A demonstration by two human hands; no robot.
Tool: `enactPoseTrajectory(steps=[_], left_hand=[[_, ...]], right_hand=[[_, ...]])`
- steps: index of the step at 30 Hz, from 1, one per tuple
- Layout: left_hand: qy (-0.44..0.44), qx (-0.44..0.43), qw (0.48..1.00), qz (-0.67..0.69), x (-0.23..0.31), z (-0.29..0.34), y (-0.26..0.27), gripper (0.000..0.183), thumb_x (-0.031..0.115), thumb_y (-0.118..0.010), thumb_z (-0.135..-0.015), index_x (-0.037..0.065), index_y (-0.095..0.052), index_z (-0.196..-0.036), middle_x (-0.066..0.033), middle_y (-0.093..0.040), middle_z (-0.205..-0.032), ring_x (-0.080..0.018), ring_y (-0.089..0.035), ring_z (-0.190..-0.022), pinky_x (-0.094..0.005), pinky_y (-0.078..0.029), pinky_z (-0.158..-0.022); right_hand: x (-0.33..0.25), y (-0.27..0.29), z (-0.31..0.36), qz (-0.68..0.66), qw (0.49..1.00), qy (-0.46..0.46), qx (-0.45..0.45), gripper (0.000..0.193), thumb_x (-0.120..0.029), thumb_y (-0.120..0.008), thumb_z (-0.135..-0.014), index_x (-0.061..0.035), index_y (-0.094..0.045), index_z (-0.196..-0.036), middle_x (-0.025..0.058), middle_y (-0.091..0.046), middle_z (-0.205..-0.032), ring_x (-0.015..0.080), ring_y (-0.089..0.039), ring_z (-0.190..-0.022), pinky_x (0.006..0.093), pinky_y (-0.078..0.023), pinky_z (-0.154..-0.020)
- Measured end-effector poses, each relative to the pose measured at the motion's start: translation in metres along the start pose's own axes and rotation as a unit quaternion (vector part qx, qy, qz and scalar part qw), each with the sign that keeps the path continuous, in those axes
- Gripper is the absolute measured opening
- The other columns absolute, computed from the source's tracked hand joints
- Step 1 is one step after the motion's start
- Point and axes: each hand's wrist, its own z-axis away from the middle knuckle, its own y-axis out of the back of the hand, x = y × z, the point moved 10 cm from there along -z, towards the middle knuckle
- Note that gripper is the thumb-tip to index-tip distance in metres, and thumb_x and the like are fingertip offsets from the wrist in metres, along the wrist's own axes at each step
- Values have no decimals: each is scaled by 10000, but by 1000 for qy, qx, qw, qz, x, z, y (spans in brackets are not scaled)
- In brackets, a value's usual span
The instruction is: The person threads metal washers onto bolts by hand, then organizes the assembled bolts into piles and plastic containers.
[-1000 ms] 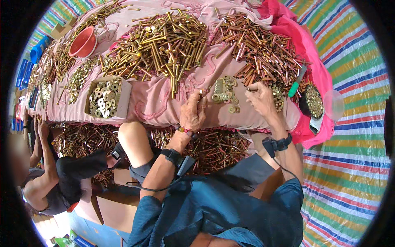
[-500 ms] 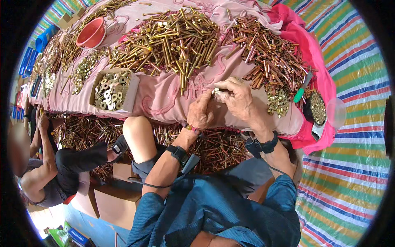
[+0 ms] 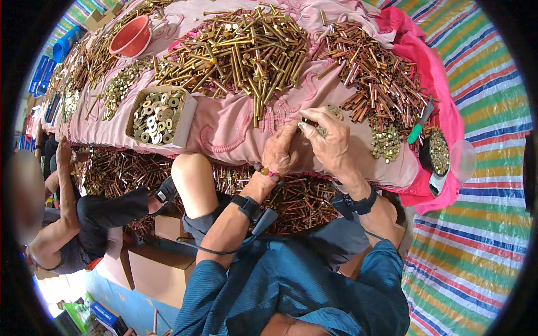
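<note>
My left hand (image 3: 280, 148) and my right hand (image 3: 326, 137) meet over the near edge of the pink cloth (image 3: 221, 120). Both are closed, with fingertips pinched together around something small that I cannot make out. A few small metal pieces (image 3: 334, 111) show just behind my right fingers. Beyond my hands lies a large heap of brass-coloured bolts (image 3: 252, 50). To the right of it spreads a pile of metal sleeves (image 3: 381, 84), with a cluster of small nuts (image 3: 385, 143) at its near side. Left of my hands, a cardboard box (image 3: 185, 120) holds flat washers (image 3: 159, 117).
At right are a green-handled tool (image 3: 414, 133), a black bowl (image 3: 427, 154) of small parts and a clear plastic cup (image 3: 464, 159). A red basin (image 3: 130, 39) stands far left. Another person (image 3: 59, 229) sits at left. More bolts (image 3: 129, 179) lie below the cloth's edge.
My right fingers have shifted slightly and now cover the small shiny piece that showed between the fingertips. The whole view has moved a little, so the table things sit farther right.
</note>
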Motion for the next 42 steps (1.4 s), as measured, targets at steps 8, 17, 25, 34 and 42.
enactPoseTrajectory(steps=[8, 17, 25, 34, 42], left_hand=[[23, 18, 1000, 8, 12, -7, 4, 360, -17, -560, -828, 48, -584, -1181, -201, -637, -919, -430, -647, -852, -435, -522, -717], [58, -23, 998, -19, 4, -3, 4, 438, -41, -591, -734, 35, -553, -1164, -225, -639, -1002, -467, -633, -923, -483, -526, -757], [51, -3, 999, -10, 10, -7, 2, 398, -32, -585, -764, 43, -551, -1154, -223, -631, -941, -462, -626, -895, -501, -506, -723], [47, -9, 999, -24, 12, -6, 4, 401, -22, -589, -755, 40, -562, -1151, -225, -627, -965, -460, -627, -903, -493, -513, -732], [47, -7, 999, -4, 10, -6, 4, 374, 28, -636, -769, 49, -565, -1135, -215, -617, -916, -465, -626, -873, -495, -516, -710]], right_hand=[[10, -3, 2, 2, 998, -65, -15, 191, -49, -753, -836, -22, -713, -1022, 111, -666, -878, 260, -659, -812, 361, -529, -736], [38, -19, 11, -55, 974, -212, -62, 216, -125, -785, -835, -12, -701, -999, 105, -685, -916, 194, -659, -797, 323, -522, -653], [20, -6, 3, -42, 995, -90, -28, 276, -175, -822, -829, -8, -705, -1016, 96, -692, -856, 170, -662, -750, 319, -529, -655], [20, -2, 3, -62, 994, -84, 11, 261, -161, -830, -812, -13, -723, -998, 116, -672, -879, 216, -656, -719, 367, -534, -677], [19, 0, 4, -46, 991, -129, 8, 208, -136, -813, -807, -20, -691, -928, 100, -643, -822, 224, -625, -696, 367, -513, -653]])
